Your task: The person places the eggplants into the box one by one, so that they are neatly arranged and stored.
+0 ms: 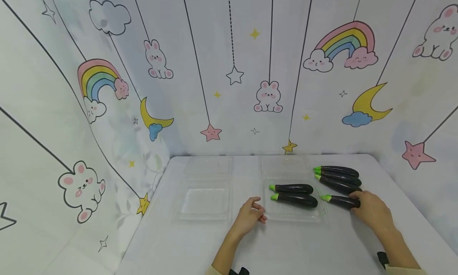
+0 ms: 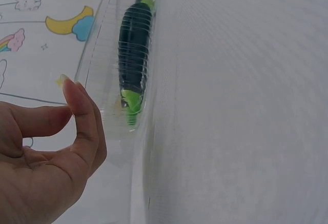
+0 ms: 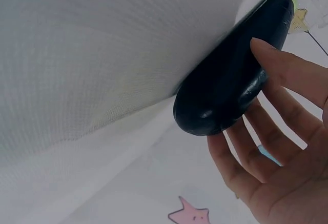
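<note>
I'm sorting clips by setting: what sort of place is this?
Probably a staged recording booth: cartoon-printed backdrop around a white tabletop, with eggplants and clear plastic containers laid out.

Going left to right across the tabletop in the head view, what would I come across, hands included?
Left clear container, left hand, right clear container with two eggplants in it, single eggplant, right hand holding that eggplant's rounded end.

dark, green-tipped eggplant (image 1: pixel 340 201) beside clear tray (image 1: pixel 293 216)

White table (image 1: pixel 297 247) with clear trays (image 1: pixel 204 201), eggplants (image 1: pixel 338 184)
</note>
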A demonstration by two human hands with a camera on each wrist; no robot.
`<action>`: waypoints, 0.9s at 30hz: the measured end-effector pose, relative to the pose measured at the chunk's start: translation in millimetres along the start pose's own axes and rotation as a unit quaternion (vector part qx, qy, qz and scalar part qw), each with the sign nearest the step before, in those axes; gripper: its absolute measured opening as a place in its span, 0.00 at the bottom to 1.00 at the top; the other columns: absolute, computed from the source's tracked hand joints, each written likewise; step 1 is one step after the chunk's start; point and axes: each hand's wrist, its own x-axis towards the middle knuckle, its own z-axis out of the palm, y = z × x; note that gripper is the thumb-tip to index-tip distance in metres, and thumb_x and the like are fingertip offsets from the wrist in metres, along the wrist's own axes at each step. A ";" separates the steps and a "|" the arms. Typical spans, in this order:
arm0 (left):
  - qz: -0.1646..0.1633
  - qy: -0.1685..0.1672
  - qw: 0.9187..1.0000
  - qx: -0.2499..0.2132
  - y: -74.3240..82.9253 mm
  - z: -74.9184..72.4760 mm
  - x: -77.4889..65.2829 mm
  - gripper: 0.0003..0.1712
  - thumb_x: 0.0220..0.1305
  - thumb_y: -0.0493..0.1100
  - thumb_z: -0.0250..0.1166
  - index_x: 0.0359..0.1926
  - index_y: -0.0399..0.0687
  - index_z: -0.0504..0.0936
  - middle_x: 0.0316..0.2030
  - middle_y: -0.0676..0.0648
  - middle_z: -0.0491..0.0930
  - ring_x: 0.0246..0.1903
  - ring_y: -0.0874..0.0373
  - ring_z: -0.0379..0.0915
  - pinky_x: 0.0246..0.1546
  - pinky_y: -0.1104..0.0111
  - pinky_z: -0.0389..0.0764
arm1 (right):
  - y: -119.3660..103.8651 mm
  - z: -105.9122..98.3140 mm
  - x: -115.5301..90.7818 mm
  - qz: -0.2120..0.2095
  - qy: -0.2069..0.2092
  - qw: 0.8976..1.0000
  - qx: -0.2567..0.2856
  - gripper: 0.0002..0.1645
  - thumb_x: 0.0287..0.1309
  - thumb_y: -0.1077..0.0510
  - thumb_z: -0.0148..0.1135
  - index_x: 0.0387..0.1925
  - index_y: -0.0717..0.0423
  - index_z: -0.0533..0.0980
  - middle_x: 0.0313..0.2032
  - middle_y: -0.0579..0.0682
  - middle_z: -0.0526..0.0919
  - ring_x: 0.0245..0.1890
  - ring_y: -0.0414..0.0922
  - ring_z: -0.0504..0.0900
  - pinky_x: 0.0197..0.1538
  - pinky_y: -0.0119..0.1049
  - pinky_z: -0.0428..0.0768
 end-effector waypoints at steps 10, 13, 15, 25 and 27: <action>-0.005 -0.010 1.000 0.007 -3.2 -1.1 0.8 0.29 0.73 0.29 0.59 0.71 0.26 0.65 0.41 0.44 0.80 0.30 0.56 0.86 0.39 0.69 0.86 | 1.1 -0.6 0.1 -0.002 0.004 1.000 0.003 0.25 0.47 0.65 0.77 0.50 0.68 0.82 0.47 0.76 0.81 0.47 0.76 0.79 0.41 0.69 0.79; -0.005 -0.012 1.000 0.008 -3.5 -1.2 0.8 0.29 0.73 0.29 0.58 0.71 0.26 0.64 0.41 0.44 0.80 0.30 0.56 0.86 0.40 0.69 0.86 | 1.2 -1.7 0.3 -0.001 0.010 1.000 0.002 0.25 0.47 0.64 0.76 0.50 0.67 0.82 0.47 0.76 0.81 0.47 0.76 0.79 0.41 0.69 0.79; -0.004 -0.012 1.000 0.010 -2.7 -1.2 0.3 0.29 0.73 0.29 0.58 0.71 0.26 0.65 0.41 0.44 0.80 0.30 0.56 0.86 0.40 0.69 0.85 | 0.8 -3.5 0.1 0.000 0.010 1.000 0.005 0.26 0.48 0.63 0.76 0.50 0.67 0.82 0.48 0.76 0.80 0.47 0.77 0.78 0.40 0.70 0.78; 0.000 -0.003 1.000 0.002 0.8 -0.7 -1.3 0.29 0.71 0.29 0.59 0.71 0.26 0.65 0.42 0.41 0.80 0.31 0.48 0.87 0.38 0.65 0.87 | -7.6 -13.0 -3.6 -0.012 0.061 0.998 0.005 0.25 0.49 0.64 0.76 0.51 0.66 0.82 0.50 0.78 0.79 0.48 0.78 0.77 0.40 0.72 0.77; 0.000 -0.002 1.000 -0.003 0.0 -0.2 -0.8 0.29 0.71 0.28 0.59 0.71 0.26 0.65 0.41 0.40 0.80 0.31 0.46 0.87 0.38 0.64 0.87 | -10.2 -14.6 -4.5 -0.012 0.069 0.998 0.003 0.25 0.49 0.64 0.77 0.51 0.66 0.82 0.50 0.78 0.79 0.47 0.78 0.77 0.38 0.71 0.77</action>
